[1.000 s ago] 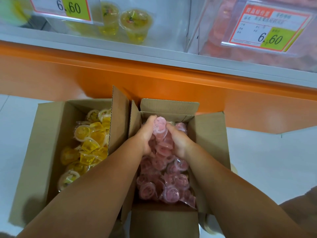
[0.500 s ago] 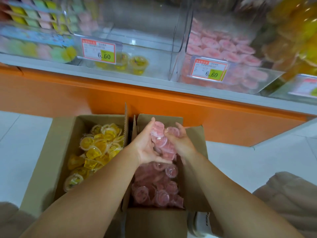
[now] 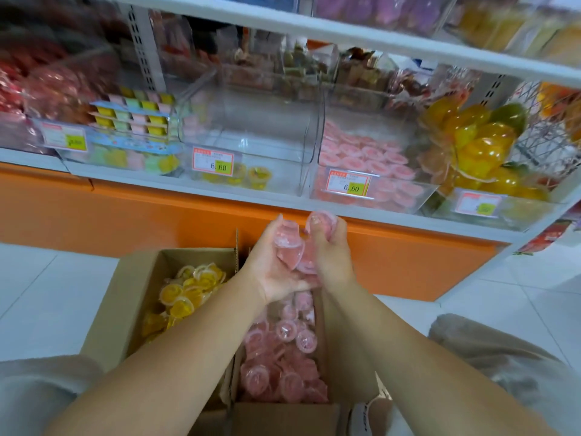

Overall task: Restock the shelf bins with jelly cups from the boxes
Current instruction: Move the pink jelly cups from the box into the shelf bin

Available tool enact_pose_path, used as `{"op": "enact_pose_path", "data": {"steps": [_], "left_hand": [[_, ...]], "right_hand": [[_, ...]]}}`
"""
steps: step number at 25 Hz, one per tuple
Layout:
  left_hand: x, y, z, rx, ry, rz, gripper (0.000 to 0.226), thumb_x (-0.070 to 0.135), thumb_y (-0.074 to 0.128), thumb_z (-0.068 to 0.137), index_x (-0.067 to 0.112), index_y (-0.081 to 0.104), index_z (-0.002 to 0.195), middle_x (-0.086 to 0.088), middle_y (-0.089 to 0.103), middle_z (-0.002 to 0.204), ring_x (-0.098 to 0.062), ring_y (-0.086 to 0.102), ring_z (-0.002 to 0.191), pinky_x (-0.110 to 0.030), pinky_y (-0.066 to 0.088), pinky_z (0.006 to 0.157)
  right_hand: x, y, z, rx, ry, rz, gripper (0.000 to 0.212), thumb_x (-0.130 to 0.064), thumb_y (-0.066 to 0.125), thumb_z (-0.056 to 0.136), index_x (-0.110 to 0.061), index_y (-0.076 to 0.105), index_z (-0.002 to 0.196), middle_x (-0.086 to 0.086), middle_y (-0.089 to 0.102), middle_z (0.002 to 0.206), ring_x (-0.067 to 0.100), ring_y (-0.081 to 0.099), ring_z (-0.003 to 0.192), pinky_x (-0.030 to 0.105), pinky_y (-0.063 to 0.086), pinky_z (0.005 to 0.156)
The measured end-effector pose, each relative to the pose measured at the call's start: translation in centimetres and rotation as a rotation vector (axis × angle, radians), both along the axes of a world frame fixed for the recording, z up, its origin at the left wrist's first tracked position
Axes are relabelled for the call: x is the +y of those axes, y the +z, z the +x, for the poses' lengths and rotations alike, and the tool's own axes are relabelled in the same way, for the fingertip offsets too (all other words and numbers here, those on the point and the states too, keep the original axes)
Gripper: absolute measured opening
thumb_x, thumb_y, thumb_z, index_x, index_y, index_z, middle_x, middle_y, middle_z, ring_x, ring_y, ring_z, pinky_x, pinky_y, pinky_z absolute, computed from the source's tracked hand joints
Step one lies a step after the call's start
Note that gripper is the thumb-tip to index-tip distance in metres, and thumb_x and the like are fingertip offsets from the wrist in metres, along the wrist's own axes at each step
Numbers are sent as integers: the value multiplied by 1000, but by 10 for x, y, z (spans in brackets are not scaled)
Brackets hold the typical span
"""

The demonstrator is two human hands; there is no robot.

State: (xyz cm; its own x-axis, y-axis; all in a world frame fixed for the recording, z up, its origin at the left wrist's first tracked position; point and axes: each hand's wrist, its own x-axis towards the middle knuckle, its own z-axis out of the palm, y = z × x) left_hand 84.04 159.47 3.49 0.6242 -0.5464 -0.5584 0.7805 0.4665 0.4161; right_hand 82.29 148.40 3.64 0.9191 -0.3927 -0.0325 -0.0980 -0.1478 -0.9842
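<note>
Left hand [image 3: 276,275], right hand [image 3: 331,250] cupped round roughly five pink cups [image 3: 287,243]; two boxes [image 3: 125,297] below.

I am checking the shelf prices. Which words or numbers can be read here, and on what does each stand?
"6.60": price tag on the nearly empty clear bin.
"6.60": second price tag on the neighbouring bin of pink jelly cups.
Small print on both: too small to read.
Left tag and right tag: blurred, unreadable.

Pink jelly cups [image 3: 290,245] (translucent), bunched above box [image 3: 283,418]
</note>
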Motion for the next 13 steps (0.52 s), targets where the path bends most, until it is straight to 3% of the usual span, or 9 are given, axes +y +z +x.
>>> {"op": "enact_pose_path", "data": {"steps": [4, 8, 10, 13], "left_hand": [[5, 38, 8, -52, 15, 3, 58, 62, 59, 85, 12, 67, 114, -19, 74, 107, -37, 66, 103, -56, 50, 87], [3, 71, 20, -73, 26, -51, 58, 61, 62, 84, 6, 67, 100, -22, 72, 100, -37, 65, 95, -53, 49, 87], [0, 85, 25, -85, 48, -93, 56, 60, 63, 84, 5, 67, 93, -22, 73, 97, -36, 66, 93, -53, 49, 88], [-4, 102, 33, -81, 82, -159, 56, 59, 65, 84, 4, 68, 91, -23, 73, 98, -38, 68, 91, -53, 51, 89]], "right_hand": [[-10, 46, 10, -10, 100, 234, 4, -25, 56, 96, -24, 56, 100, 0, 68, 92, 12, 65, 78, 20, 52, 69], [-31, 74, 26, -70, 173, 357, 7, -21, 61, 93, -25, 59, 98, 7, 72, 99, 21, 69, 83, 35, 53, 73], [-38, 83, 33, -109, 168, 402, 18, -22, 65, 90, -21, 61, 108, 8, 72, 104, 25, 69, 91, 40, 51, 81], [-39, 92, 50, -185, 118, 466, 28, -16, 64, 91, -16, 60, 118, 8, 70, 100, 25, 67, 85, 43, 52, 82]]}}
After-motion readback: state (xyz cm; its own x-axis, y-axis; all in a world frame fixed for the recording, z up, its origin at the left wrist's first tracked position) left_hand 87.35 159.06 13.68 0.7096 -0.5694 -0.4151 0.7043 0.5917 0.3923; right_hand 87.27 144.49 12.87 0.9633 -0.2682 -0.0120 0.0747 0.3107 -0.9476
